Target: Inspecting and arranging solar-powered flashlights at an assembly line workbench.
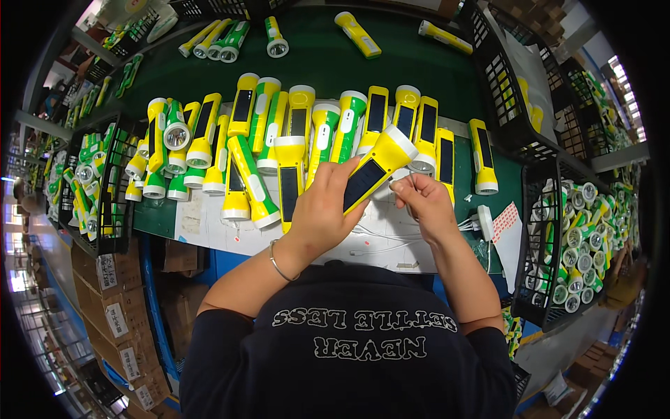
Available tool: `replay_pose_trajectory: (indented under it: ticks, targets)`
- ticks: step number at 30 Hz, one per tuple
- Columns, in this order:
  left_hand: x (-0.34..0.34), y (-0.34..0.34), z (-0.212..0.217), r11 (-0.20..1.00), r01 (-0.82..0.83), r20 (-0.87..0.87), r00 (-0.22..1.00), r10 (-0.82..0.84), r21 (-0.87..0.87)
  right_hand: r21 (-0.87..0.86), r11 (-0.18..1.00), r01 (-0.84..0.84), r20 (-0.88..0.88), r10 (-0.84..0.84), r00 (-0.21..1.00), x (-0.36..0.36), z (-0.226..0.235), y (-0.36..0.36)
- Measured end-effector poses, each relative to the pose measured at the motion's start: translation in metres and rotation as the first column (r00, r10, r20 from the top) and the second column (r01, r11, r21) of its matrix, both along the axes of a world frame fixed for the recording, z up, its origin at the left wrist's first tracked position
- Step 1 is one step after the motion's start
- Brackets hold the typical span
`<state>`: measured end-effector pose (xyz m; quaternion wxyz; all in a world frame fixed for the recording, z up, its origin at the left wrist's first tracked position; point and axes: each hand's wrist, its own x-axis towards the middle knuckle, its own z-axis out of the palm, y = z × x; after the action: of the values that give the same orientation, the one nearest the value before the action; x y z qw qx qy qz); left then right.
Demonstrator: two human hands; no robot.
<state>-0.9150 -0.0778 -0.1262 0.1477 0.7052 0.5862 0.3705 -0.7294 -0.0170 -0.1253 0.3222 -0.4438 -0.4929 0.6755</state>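
Observation:
My left hand [322,209] is wrapped round a yellow flashlight [382,162] with a white head and a dark solar panel, tilted with its head up to the right. Close beside the flashlight, my right hand [427,202] pinches a thin pale piece that looks like a cable end; the fingers partly cover it. White cables [391,241] lie on the white board under my hands and run to a white charger block [483,222] right of my right hand. Beyond my hands, several yellow and green flashlights [347,126] lie side by side, some with solar panels facing up.
Black crates full of flashlights stand left [112,209] and right [551,244]. Another black crate [513,105] sits at the far right. More flashlights [357,35] lie on the green table top [307,52] farther back. Stacked cardboard boxes [115,307] stand at lower left.

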Motion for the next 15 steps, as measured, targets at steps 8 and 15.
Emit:
replay_pose_trajectory:
  ticks: [8,15]
  targets:
    - [-0.008,0.0,-0.005,0.995,0.098,0.029,0.995,-0.099,0.006,0.067,0.989,-0.134,0.024,0.132,0.991,0.002,-0.007,0.009]
    - [0.004,0.001,-0.003,0.995,0.081,0.085,0.994,-0.076,-0.058,0.142,0.981,-0.133,0.104,0.119,0.987,0.016,-0.003,0.007]
